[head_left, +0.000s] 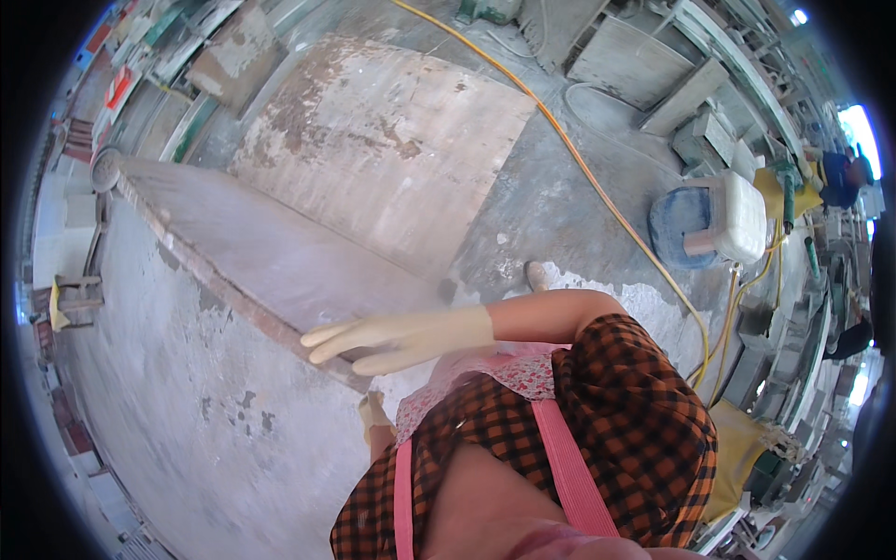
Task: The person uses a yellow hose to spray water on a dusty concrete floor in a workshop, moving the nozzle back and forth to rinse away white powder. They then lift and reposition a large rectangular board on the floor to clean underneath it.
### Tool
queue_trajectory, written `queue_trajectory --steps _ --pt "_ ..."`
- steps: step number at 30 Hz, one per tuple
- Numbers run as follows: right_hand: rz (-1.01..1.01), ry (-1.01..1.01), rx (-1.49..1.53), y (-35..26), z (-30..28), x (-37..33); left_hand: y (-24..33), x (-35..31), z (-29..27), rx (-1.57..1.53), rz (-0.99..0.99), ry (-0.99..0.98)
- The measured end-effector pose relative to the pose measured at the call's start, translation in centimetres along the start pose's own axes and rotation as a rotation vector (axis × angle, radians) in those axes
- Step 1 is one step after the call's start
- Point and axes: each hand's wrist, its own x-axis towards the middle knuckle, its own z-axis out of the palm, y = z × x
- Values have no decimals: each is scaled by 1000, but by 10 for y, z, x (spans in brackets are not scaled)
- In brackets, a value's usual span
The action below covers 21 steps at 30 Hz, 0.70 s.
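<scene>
My right hand (397, 341), in a cream rubber glove, reaches across from the right. Its fingers are stretched out and apart over the near end of a long, dusty board (271, 243). They seem to rest at its edge, though contact is hard to make out. Lower down, below the board's near corner, a small cream piece of glove (372, 415) with bare skin above it appears to be my left hand; its fingers cannot be made out. The board is tilted, with its thick, rough long edge facing left. Behind it lies a wide, stained sheet (392, 140).
A yellow hose (597, 187) runs across the floor on the right. Near it are a blue tub (677, 229) and a white plastic jug (739, 219). Slabs and a metal frame (737, 70) stand at the far right. The grey floor (205, 411) has worn patches.
</scene>
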Motion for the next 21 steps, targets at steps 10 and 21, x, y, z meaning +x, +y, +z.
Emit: queue_trajectory --steps 10,21 --pt "718 307 -237 -70 -177 -207 32 -45 202 301 24 -181" --pt "1024 1337 -169 -82 -411 -472 222 12 418 413 128 -341"
